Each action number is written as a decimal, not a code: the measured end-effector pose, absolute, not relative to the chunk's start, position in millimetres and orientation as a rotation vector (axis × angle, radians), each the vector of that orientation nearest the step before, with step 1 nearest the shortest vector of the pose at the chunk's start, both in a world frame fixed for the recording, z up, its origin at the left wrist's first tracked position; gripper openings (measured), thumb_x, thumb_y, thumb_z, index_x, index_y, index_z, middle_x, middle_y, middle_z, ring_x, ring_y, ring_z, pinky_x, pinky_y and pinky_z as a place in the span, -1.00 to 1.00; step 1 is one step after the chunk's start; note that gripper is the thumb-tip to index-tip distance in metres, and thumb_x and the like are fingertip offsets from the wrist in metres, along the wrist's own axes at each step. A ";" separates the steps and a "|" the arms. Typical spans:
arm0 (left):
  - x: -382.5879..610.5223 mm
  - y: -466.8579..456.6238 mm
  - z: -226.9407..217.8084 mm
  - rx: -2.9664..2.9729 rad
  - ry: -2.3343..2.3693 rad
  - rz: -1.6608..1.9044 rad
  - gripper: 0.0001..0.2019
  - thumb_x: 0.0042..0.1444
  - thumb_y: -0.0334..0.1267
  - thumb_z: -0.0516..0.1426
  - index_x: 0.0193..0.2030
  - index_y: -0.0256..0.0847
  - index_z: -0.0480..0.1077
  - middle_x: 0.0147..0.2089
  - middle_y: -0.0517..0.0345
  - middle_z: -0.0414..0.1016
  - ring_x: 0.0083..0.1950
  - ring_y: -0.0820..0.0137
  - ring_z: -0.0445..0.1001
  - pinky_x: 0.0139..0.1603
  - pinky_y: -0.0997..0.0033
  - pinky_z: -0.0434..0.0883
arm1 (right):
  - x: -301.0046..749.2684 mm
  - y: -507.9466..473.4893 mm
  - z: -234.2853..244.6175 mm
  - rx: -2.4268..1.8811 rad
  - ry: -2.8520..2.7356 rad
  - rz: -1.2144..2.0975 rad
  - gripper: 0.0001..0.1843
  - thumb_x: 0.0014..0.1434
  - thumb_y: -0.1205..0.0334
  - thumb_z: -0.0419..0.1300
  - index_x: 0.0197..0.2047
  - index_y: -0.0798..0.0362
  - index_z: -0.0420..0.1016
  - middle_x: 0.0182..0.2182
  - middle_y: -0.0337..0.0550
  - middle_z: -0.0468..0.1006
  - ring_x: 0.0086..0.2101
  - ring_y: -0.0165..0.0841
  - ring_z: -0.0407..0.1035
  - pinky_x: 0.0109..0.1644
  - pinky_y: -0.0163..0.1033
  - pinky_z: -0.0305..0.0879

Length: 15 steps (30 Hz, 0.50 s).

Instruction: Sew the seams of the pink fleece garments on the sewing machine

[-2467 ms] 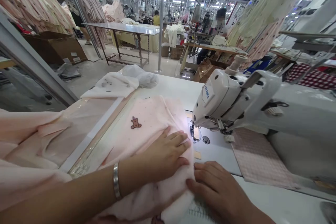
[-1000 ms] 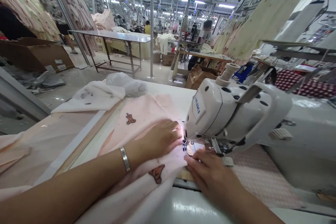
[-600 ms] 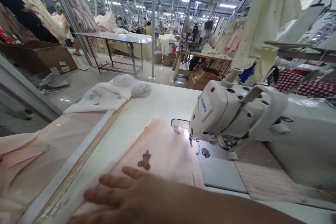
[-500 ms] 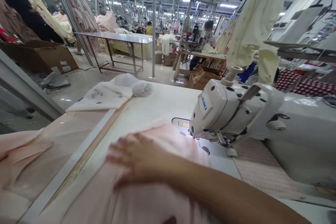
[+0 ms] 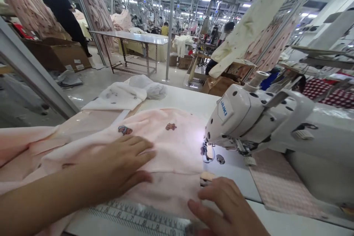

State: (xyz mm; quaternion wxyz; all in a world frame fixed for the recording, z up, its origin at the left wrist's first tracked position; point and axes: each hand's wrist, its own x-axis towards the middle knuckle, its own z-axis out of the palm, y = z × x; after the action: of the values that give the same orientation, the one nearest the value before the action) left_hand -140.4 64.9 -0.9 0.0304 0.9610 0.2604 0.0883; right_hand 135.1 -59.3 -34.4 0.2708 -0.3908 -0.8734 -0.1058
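Pale pink fabric (image 5: 177, 151) printed with small brown bears spreads over the sewing table, its right edge at the needle area of a white JUKI sewing machine (image 5: 235, 114). My left hand (image 5: 129, 162) lies palm down on this fabric, fingers stretched out. By the fabric's lower right edge, in front of the machine's lit needle plate (image 5: 218, 156), is my right hand (image 5: 221, 206), thumb and fingers apart. Whether its fingertips touch the cloth, I cannot tell. A printed ruler scale (image 5: 132, 215) shows on the table beneath the fabric's near edge.
Folded white printed cloth (image 5: 116, 96) and a clear plastic bag (image 5: 149, 86) lie at the table's far left. Pinkish checked material (image 5: 282, 180) sits under the machine arm. Cream cloth (image 5: 249, 25) hangs above. Beyond are a metal-legged table (image 5: 132, 37), cardboard boxes (image 5: 59, 55) and a standing person (image 5: 59, 7).
My right hand has left the fabric's left part and come back near the machine. My left hand now rests on the fabric, which lies flatter with its bear prints showing. The view has shifted slightly.
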 end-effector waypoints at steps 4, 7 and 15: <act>-101.7 64.8 -24.5 2.961 0.773 0.019 -0.45 0.24 0.10 -0.13 0.28 -0.09 0.02 0.34 -0.03 -0.07 0.33 0.06 -0.08 0.22 -0.11 -0.03 | 146.1 -60.4 -35.2 -1.071 -2.536 -0.028 -0.46 0.28 -0.03 -0.14 -0.63 0.03 0.28 -0.68 -0.29 0.22 -0.59 -0.44 0.12 -0.45 -0.26 0.03; -89.6 58.1 -33.0 2.957 0.907 0.068 -0.53 0.27 -0.05 -0.11 0.27 -0.13 0.04 0.34 -0.07 -0.11 0.32 0.00 -0.12 0.19 -0.15 -0.02 | 162.8 -61.0 -21.2 -1.230 -2.631 0.237 -0.53 0.28 0.12 -0.09 -0.62 0.04 0.28 -0.65 -0.28 0.28 -0.57 -0.45 0.16 -0.45 -0.28 0.04; -35.6 50.9 -7.7 3.037 0.569 0.119 -0.72 -0.17 -0.41 0.08 -0.22 -0.23 0.28 -0.26 0.06 0.33 -0.30 0.27 0.28 -0.34 0.29 0.24 | 175.6 -6.5 -24.2 -1.763 -2.569 0.062 -0.78 0.24 0.26 -0.08 -0.18 -0.04 0.36 -0.36 -0.18 0.43 -0.37 -0.35 0.30 -0.30 -0.26 0.11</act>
State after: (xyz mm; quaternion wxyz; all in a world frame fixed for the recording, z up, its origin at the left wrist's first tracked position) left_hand -35.6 50.9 -7.7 0.0248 0.9819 0.1840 0.0386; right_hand 175.6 -6.5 -24.2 0.0126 -0.5657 -0.8243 0.0199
